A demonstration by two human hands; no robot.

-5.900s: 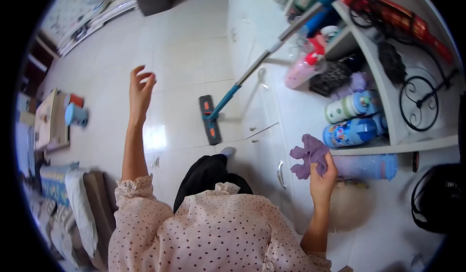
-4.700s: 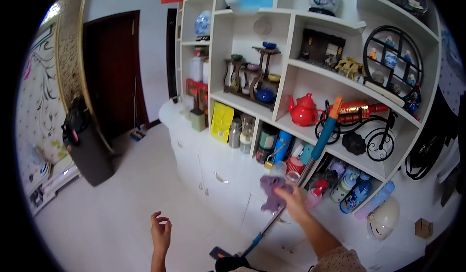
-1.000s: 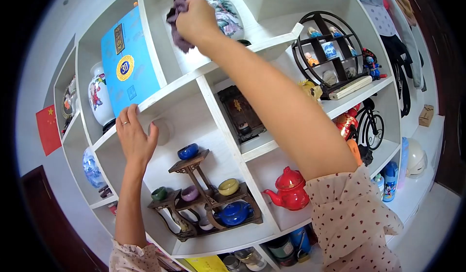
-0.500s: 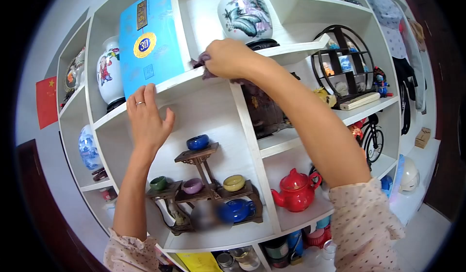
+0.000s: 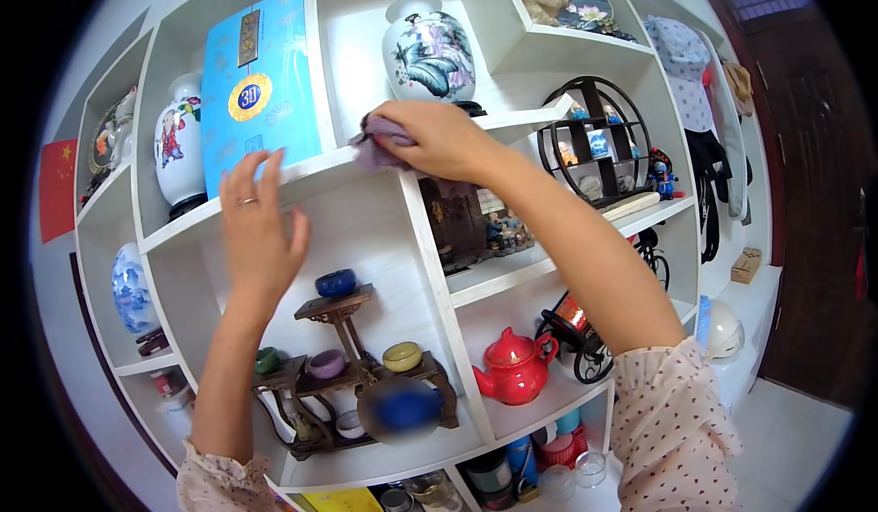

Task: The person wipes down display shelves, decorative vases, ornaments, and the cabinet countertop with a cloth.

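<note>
Purple cloth (image 5: 377, 143) sits against the white display cabinet's (image 5: 439, 288) shelf edge, near the porcelain vase (image 5: 430, 53). From here I see the right hand (image 5: 437, 137) curling its fingers round it, perhaps for firm contact; the left hand (image 5: 261, 233) hovers close, fingers loosely spread, seemingly for balance.

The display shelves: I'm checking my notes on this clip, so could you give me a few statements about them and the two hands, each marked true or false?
1. The right hand holds a purple cloth at the shelf edge. True.
2. The left hand also holds a cloth. False: it holds nothing visible.
3. The red teapot's spout points toward the picture's left. True.
4. The yellow cup sits on the wooden stand's top tier. False: the dark blue cup does; the yellow one is lower.
5. An upright divider separates the wooden stand from the red teapot. True.
</note>
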